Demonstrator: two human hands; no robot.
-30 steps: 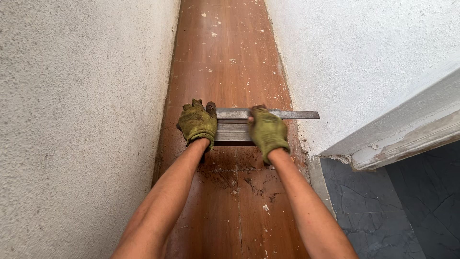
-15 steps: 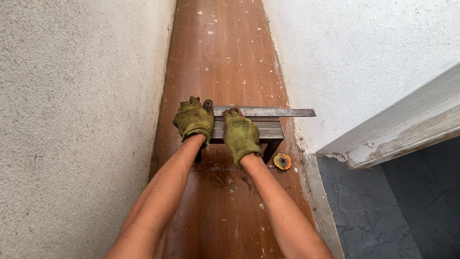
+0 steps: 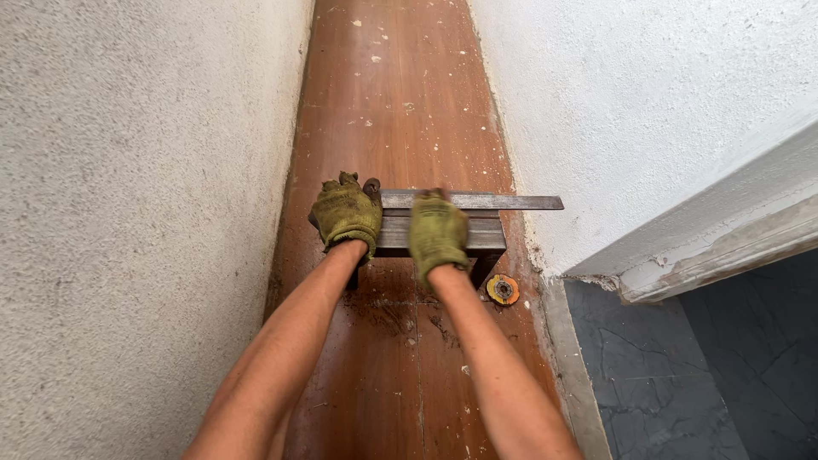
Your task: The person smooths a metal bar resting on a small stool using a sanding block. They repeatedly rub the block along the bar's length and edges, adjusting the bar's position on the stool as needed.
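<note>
Gripping grey steel bar stack [image 3: 477, 223]: gloved left hand [image 3: 345, 213] clamps its 9 o'clock end, right hand [image 3: 437, 234] mid-stack. Orange-yellow disc [image 3: 503, 290] at 4 o'clock on speckled brown wood floor [image 3: 400, 102]; rough plaster walls [image 3: 128, 213].

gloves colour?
Olive-green, on the left hand and right hand, which press on a grey metal bar. Head view.

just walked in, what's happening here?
A person in olive work gloves leans over a brown wooden board that runs between two rough white walls. The left hand grips the left end of a grey metal bar laid across the board; the right hand presses on its middle. A small orange disc lies just right of the hands, untouched.
</note>
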